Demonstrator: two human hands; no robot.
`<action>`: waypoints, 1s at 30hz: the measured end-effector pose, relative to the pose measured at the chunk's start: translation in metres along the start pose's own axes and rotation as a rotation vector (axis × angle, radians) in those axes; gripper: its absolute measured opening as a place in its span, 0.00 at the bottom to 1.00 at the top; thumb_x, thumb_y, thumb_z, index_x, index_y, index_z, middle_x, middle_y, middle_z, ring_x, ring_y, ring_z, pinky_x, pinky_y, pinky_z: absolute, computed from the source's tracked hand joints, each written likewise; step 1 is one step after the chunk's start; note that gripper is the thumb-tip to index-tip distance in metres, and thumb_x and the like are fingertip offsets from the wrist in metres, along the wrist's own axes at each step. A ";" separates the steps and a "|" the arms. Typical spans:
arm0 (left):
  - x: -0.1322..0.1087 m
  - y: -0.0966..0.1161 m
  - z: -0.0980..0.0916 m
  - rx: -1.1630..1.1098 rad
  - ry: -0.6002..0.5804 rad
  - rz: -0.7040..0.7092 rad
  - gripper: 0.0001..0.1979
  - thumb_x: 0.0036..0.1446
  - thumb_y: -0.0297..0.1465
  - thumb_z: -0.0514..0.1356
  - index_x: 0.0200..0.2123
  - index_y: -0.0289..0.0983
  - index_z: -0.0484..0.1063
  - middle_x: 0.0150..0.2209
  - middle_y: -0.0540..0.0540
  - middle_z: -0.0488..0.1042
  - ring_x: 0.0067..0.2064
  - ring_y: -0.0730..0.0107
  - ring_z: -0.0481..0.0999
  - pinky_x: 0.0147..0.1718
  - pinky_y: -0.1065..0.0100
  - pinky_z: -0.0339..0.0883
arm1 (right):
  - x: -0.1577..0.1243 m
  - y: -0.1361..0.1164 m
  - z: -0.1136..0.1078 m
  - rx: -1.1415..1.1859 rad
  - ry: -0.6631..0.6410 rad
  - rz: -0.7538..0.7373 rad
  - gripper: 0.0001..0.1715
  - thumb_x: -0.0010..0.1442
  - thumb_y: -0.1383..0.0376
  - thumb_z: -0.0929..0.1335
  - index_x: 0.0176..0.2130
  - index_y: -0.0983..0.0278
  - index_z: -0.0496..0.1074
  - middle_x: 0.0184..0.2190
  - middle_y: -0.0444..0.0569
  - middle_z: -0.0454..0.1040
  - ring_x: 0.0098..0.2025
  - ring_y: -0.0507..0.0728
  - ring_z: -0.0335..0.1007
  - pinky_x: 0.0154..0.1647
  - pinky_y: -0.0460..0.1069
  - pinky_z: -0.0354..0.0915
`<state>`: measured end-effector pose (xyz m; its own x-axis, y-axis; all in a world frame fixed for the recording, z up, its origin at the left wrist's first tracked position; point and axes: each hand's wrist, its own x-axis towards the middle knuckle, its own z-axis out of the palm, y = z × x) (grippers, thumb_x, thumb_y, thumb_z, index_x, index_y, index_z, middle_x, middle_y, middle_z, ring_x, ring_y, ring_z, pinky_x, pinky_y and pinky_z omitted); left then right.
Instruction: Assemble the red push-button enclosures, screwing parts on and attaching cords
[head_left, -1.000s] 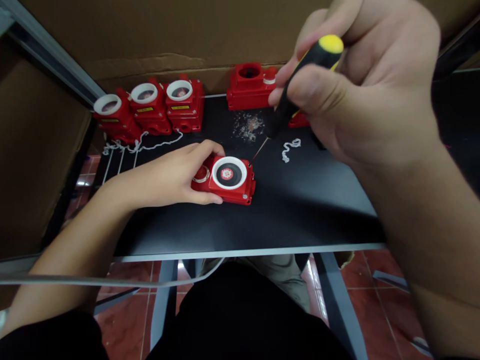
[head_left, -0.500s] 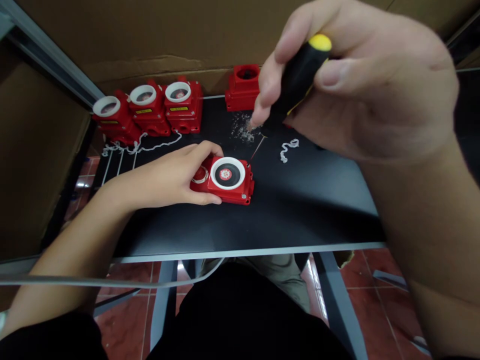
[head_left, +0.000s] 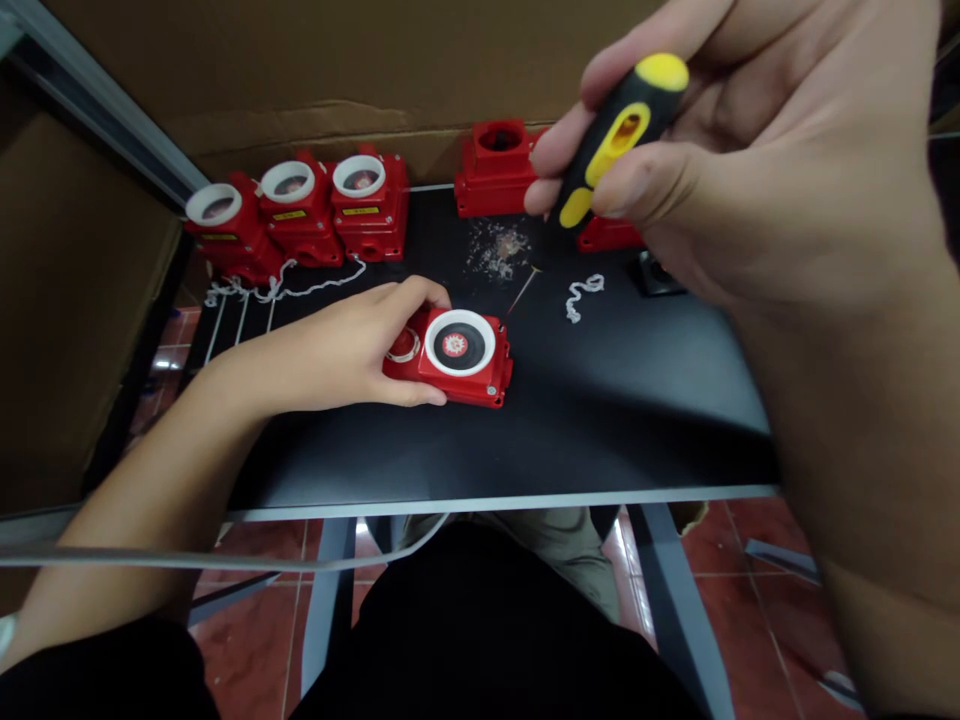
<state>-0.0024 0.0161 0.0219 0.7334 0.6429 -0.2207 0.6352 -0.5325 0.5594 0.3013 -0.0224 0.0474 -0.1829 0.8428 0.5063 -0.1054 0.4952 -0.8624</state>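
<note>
My left hand (head_left: pixel 367 345) wraps round the left end of a red alarm box (head_left: pixel 480 388) lying on the black table. The box has a white ring around a black disc with a red-and-white sticker. Near the palm, a red round part is partly covered by my fingers. Above and to the right, my right hand (head_left: pixel 720 170) is closed on a screwdriver (head_left: pixel 611 145) with a black and yellow handle, tilted down to the left. In line with the handle, a thin shaft reaches toward the box's far right corner; whether its tip touches a screw is unclear.
Three similar red boxes (head_left: pixel 367 225) stand at the back left, with white cords (head_left: pixel 322 292) before them. Another red housing (head_left: pixel 495 185) with a round opening stands behind pale shavings (head_left: pixel 499 250). A short white cord (head_left: pixel 583 297) and a dark square part (head_left: pixel 660 275) lie right.
The screwdriver handle has turned in my right hand, its yellow inset now facing me, and my fingers have shifted along it. My left hand still holds the box in place.
</note>
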 end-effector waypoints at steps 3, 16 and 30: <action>0.000 -0.002 0.000 0.001 0.006 0.009 0.42 0.60 0.58 0.78 0.69 0.43 0.73 0.65 0.37 0.82 0.59 0.43 0.85 0.63 0.50 0.77 | 0.002 0.004 0.005 -0.029 0.097 -0.008 0.33 0.46 0.49 0.95 0.37 0.55 0.80 0.36 0.32 0.84 0.45 0.49 0.90 0.46 0.42 0.89; 0.002 -0.008 0.003 -0.001 0.016 0.035 0.46 0.60 0.63 0.78 0.70 0.43 0.74 0.64 0.37 0.83 0.57 0.44 0.85 0.63 0.51 0.77 | 0.006 0.006 -0.005 0.107 -0.148 0.107 0.16 0.65 0.66 0.71 0.46 0.50 0.88 0.45 0.39 0.89 0.54 0.63 0.92 0.65 0.61 0.89; 0.000 -0.001 0.000 0.003 -0.005 0.002 0.43 0.60 0.59 0.77 0.69 0.44 0.73 0.65 0.38 0.82 0.59 0.44 0.84 0.63 0.51 0.76 | 0.000 -0.005 -0.019 -0.055 -0.246 -0.027 0.15 0.72 0.62 0.80 0.55 0.45 0.91 0.53 0.37 0.93 0.63 0.65 0.93 0.71 0.59 0.91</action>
<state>-0.0027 0.0169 0.0215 0.7356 0.6393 -0.2239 0.6348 -0.5352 0.5573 0.3199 -0.0210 0.0517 -0.4137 0.7558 0.5076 -0.0617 0.5330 -0.8439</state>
